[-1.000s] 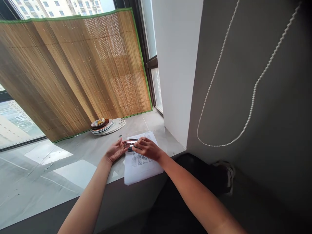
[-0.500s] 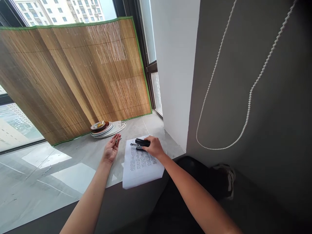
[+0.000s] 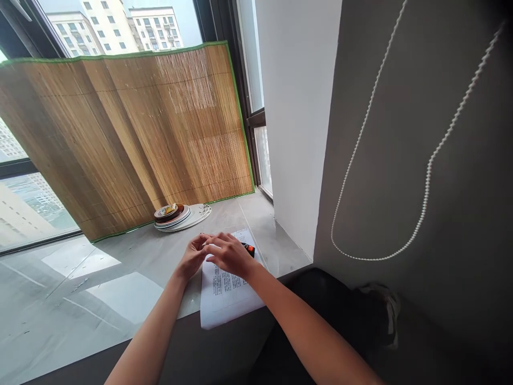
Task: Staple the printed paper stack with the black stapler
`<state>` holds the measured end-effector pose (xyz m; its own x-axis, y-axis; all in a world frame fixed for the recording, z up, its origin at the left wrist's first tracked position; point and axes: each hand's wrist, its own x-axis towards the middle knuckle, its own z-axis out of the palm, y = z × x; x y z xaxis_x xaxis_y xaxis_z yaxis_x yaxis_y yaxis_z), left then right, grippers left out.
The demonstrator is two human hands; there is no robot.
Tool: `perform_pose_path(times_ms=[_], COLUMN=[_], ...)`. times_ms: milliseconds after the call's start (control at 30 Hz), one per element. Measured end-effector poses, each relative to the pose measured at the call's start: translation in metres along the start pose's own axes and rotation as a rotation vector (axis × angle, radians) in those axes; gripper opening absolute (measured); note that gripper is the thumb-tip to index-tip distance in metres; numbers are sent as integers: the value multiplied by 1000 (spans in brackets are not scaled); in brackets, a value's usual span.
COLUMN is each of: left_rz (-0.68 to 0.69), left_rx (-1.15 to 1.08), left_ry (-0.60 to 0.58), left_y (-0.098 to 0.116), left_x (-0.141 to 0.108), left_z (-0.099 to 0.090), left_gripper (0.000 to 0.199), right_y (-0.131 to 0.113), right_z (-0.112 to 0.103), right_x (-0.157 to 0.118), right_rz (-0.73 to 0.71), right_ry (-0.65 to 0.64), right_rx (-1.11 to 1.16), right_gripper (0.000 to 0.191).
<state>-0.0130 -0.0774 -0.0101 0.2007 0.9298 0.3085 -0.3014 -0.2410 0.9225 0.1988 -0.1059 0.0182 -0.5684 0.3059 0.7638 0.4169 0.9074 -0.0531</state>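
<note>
My left hand (image 3: 193,258) is closed at the upper left edge of the printed paper (image 3: 232,302), its fingers pinched around something too small to make out. Right beside it is my right hand (image 3: 229,255), its fingers bent and meeting the left fingertips above the sheet. What the right fingertips hold, if anything, is hidden. Behind the right hand a black stapler (image 3: 250,249) with an orange end lies on the paper, mostly covered by the hand. The sheet's lower edge hangs over the front of the sill.
A stack of plates (image 3: 172,216) stands at the back of the grey sill (image 3: 160,256), against a bamboo mat (image 3: 160,133) before the window. A beaded cord (image 3: 348,171) hangs at right beside the pillar (image 3: 296,133).
My right hand has let go of the stapler and moved left to my left hand. My left hand was palm up with a small piece in it; its fingers are now drawn together.
</note>
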Motion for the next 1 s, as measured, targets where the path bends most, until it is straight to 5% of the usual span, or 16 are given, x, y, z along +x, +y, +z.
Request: perform_pose_path(times_ms=[67,400,467,533,600,667,767,1000], left_rz=[2,24,68,120,111,35,-37,-267], left_rx=[22,31,34,129,402,814,1231,1590], left_ry=[9,24,128,356,649,799,699,344], left_y=[0,3,3,1,-3,-9,-20,-35], left_x=[0,1,4,8,11,12,14,20], left_z=[1,5,-1,-13,-28,-40,-47,-38], left_gripper=[42,61,64,53,36,24,30,53], right_y=[-1,13,31,57,87,113,135,134], right_z=[6,3,-4,-14,-23,-26,-21,-11], right_x=[11,11,6,-4,-18,-35,-54,-58], right_rz=[-10,-115,31,354,730,973,1049,1063], right_ry=[0,-34,2,35,-5,-91,-144,-117], right_rx=[14,-74,-52,-65,-110,-111,-92,-55], right_gripper=[2,22,19,17,14,14,10,17])
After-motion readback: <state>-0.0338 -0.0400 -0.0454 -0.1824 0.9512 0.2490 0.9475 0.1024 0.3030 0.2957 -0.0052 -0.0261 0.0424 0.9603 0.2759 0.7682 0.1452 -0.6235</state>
